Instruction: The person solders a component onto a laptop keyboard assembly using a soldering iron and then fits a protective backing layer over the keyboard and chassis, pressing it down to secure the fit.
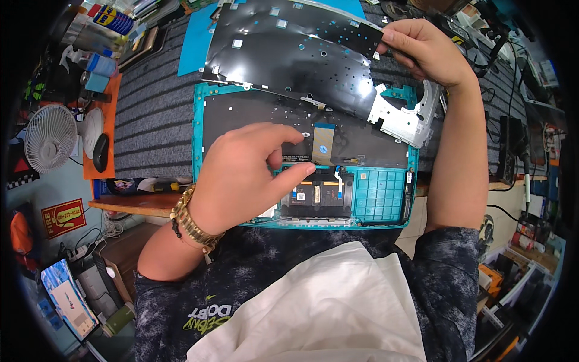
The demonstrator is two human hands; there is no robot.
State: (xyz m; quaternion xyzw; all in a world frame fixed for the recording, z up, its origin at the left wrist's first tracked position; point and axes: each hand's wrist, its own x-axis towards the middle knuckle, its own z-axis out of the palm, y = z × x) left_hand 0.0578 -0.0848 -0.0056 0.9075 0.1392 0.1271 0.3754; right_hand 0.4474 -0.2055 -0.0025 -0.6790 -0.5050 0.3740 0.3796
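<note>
A teal laptop top case lies in front of me, with a dark keyboard backing across its upper part. My right hand is closed on the upper right edge of a thin black plate. The plate is tilted, dotted with small holes and has a silvery bracket at its lower right. Over the case hovers my left hand, open, thumb and index finger apart. Its fingertips are near a ribbon cable with a blue end. Below the cable sits the touchpad module.
A grey ribbed mat covers the bench. A blue sheet lies behind the plate. At left stand a white fan, a spray bottle and a spray can. Cables and a black power strip are at right.
</note>
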